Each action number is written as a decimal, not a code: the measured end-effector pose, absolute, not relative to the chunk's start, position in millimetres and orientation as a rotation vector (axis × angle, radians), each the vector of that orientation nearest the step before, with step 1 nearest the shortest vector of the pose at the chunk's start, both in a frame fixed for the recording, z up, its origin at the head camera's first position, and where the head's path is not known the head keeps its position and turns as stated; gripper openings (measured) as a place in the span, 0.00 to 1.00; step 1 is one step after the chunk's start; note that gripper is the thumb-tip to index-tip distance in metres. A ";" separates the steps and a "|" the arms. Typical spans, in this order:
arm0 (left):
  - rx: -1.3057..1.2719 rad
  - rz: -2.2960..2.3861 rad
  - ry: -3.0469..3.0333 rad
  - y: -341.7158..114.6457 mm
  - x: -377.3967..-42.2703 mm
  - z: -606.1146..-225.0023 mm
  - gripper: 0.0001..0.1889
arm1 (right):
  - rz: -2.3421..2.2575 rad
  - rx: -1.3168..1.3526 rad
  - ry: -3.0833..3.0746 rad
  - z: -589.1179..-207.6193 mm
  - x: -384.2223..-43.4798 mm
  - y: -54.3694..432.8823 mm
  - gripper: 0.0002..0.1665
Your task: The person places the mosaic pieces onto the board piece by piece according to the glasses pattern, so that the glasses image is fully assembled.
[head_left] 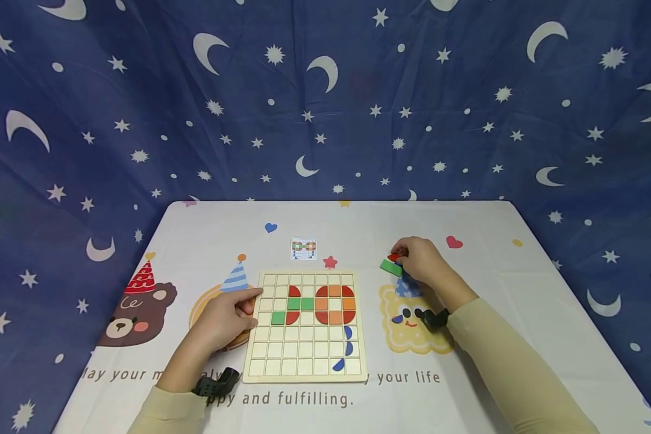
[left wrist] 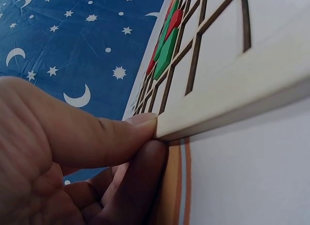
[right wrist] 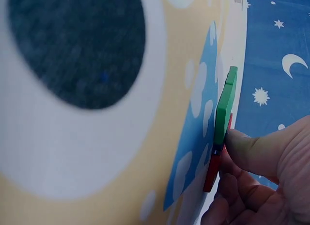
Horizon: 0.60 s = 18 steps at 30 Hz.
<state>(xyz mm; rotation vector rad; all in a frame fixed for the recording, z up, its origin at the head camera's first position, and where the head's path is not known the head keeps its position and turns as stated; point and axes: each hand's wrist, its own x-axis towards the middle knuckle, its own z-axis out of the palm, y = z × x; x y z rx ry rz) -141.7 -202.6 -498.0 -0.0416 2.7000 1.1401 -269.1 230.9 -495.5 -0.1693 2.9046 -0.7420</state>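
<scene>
My left hand (head_left: pixel 228 316) holds the left edge of a pale wooden grid board (head_left: pixel 305 378); in the left wrist view, the thumb (left wrist: pixel 131 125) lies against that edge. On the board are red quarter-round pieces (head_left: pixel 322 317), orange squares (head_left: pixel 334 290), green squares (head_left: pixel 278 317) and blue curved pieces (head_left: pixel 349 348). Over to the right, my right hand (head_left: pixel 420 259) has its fingertips at a small cluster of green blocks (head_left: pixel 391 267), a red piece (head_left: pixel 393 257) and a bit of blue. Its thumb touches the cluster in the right wrist view, but whether a piece is pinched is unclear.
A small pattern card (head_left: pixel 303 249) lies behind the board. One loose blue piece (head_left: pixel 397 319) is on the printed white tablecloth (head_left: pixel 466 386), near the right wrist. A blue star-patterned curtain (head_left: pixel 358 144) rises behind the table.
</scene>
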 end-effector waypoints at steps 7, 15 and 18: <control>-0.034 1.149 2.700 -202.4 -142.1 -498.0 0.33 | -0.748 -0.151 2.906 -493.8 -266.7 229.7 0.06; -0.035 1.143 2.701 -202.5 -141.8 -497.8 0.33 | -0.785 -0.181 2.922 -494.9 -264.5 231.8 0.04; -0.034 1.140 2.703 -202.5 -141.4 -497.2 0.33 | -0.810 -0.202 2.938 -494.4 -262.9 231.7 0.03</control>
